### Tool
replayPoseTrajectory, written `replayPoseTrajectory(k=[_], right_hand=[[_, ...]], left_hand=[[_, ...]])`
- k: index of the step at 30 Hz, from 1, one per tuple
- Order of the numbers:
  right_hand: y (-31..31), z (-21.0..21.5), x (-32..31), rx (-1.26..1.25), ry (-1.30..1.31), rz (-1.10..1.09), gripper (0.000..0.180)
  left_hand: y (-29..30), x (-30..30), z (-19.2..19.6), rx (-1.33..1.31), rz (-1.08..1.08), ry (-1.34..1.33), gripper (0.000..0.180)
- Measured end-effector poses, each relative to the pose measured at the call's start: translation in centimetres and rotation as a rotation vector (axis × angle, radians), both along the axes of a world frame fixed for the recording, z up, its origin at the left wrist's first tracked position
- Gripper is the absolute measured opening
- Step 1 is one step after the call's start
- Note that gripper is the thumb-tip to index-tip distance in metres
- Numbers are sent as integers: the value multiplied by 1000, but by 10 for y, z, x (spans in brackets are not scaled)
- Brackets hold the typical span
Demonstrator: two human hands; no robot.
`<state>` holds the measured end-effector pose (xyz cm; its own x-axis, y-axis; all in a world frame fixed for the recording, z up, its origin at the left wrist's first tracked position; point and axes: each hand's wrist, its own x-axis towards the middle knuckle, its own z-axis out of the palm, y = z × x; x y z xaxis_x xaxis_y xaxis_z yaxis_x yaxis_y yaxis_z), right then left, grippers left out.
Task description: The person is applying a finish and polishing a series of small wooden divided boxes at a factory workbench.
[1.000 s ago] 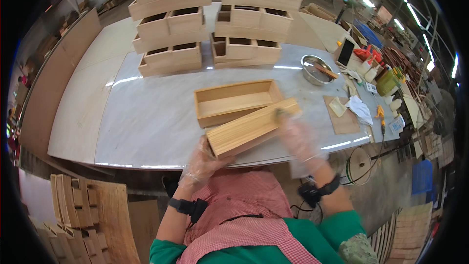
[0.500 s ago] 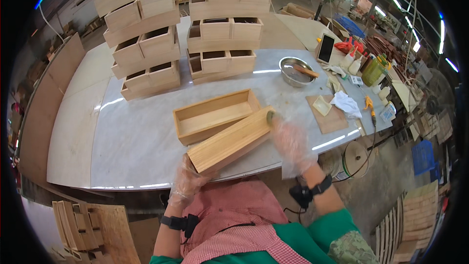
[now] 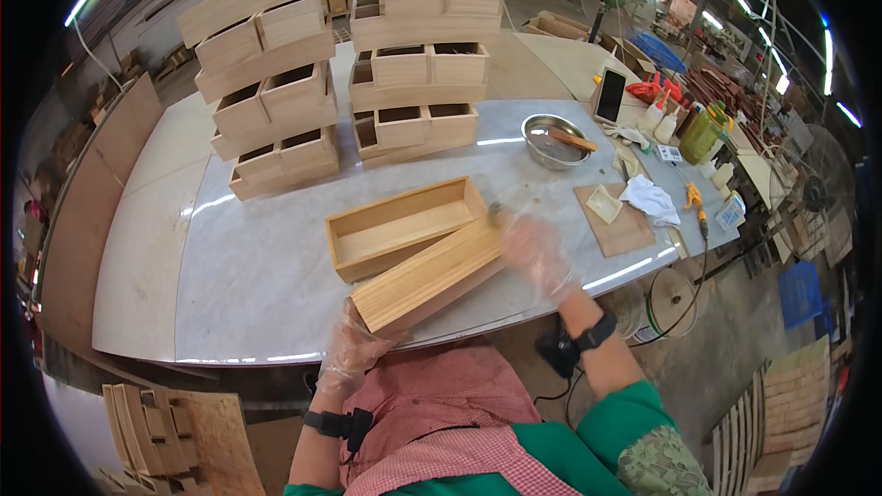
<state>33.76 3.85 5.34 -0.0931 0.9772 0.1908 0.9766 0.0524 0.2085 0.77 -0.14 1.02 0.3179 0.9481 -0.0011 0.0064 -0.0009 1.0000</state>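
A long wooden box [image 3: 430, 273], its smooth face up, lies slantwise at the front of the table. My left hand [image 3: 356, 347], in a clear plastic glove, grips its near left end. At the far right end is my right hand [image 3: 535, 253], gloved too and blurred by motion. Its fingers are closed on a small dark green pad [image 3: 497, 212], partly hidden, against the box's end. Just behind lies an open wooden box [image 3: 404, 223], hollow side up, partly overlapped in view by the first.
Two stacks of pale wooden drawer units [image 3: 276, 92] stand at the back. To the right are a metal bowl [image 3: 557, 141] with a wooden stick, a white cloth [image 3: 650, 199], a small tray [image 3: 604, 205] on a board, bottles [image 3: 705, 133] and a phone-like device [image 3: 610, 95].
My right hand and the pad have shifted slightly left and up at the box's far end. My left hand keeps its grip. The whole view has tilted a little.
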Motion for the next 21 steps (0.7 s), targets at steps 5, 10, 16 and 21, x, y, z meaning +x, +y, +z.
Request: replayPoseTrajectory(k=[5,10,16,21], right_hand=[[-57,26,-85,-40,477,261,19],[-16,2,-33,127,-104,107,20],[9,-25,66,184,331,-64,27],[-14,25,25,191,601,-80,36]], left_hand=[[-2,5,6,-33,-44,-124,81],[0,0,1,5,3,100,82],[-3,-2,5,61,5,79,82],[-8,-12,53,540,120,760,80]])
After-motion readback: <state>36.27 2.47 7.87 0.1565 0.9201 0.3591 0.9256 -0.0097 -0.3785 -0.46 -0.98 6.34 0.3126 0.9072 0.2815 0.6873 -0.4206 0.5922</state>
